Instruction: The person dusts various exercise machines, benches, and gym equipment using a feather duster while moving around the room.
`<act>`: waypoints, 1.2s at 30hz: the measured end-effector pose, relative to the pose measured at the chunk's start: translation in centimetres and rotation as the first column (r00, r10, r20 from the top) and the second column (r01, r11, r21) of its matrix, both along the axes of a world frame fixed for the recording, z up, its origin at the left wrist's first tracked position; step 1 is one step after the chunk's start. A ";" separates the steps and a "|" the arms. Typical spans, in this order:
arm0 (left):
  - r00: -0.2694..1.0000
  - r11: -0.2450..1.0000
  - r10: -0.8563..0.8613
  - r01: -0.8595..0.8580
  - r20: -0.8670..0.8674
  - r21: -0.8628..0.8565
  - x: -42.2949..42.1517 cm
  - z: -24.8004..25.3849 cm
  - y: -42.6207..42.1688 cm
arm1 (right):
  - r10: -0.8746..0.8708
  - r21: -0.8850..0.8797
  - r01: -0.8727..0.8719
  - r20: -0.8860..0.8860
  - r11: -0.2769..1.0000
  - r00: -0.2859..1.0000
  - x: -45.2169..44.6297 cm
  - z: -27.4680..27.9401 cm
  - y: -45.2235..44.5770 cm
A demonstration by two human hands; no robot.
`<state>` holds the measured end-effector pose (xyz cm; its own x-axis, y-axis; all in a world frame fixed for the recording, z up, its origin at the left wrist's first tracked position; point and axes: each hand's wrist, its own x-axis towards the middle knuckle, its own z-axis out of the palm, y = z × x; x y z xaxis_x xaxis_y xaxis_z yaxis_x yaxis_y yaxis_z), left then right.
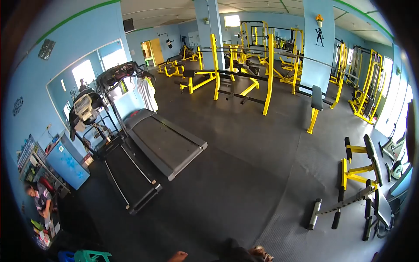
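Note:
My left hand [179, 256] shows only in part at the bottom edge, low over the black floor [209, 209]. Its fingers are too cut off to tell whether they are open or closed, and no object shows in it. To the right, beside dark clothing [233, 251], a brown, mottled shape [261, 253] meets the bottom edge; it may be my right hand, but its fingers cannot be made out. Neither hand visibly touches any of the gym equipment.
Two treadmills [163, 139] stand at the left, near a blue refrigerator [67, 163] and a seated person [41, 196]. A green stool [91, 256] is at the lower left. Yellow bench frames [268, 78] stand ahead; another yellow-framed bench [358, 177] is at the right.

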<state>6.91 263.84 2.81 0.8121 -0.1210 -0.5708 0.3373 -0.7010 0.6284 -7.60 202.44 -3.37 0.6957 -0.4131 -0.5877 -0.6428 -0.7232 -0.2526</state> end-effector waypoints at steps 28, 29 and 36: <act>0.994 0.955 -0.112 0.104 0.014 0.279 82.9 1.6 -13.4 | -0.461 0.376 0.597 -0.395 0.708 0.795 68.1 11.6 -7.1; 0.992 0.991 0.093 -0.101 0.090 0.091 87.3 2.3 -14.9 | -0.522 0.408 0.613 -0.321 0.676 0.790 69.8 13.6 -7.2; 0.896 0.996 0.085 -0.091 0.435 -0.007 107.7 0.4 -21.2 | -0.177 0.046 0.171 0.255 0.984 0.951 99.4 9.4 -18.6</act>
<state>114.62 242.66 3.23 0.9867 -0.0328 -0.1595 0.0930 -0.6906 0.7173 91.79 183.84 5.99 0.7430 -0.5297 -0.4091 -0.6692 -0.5980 -0.4411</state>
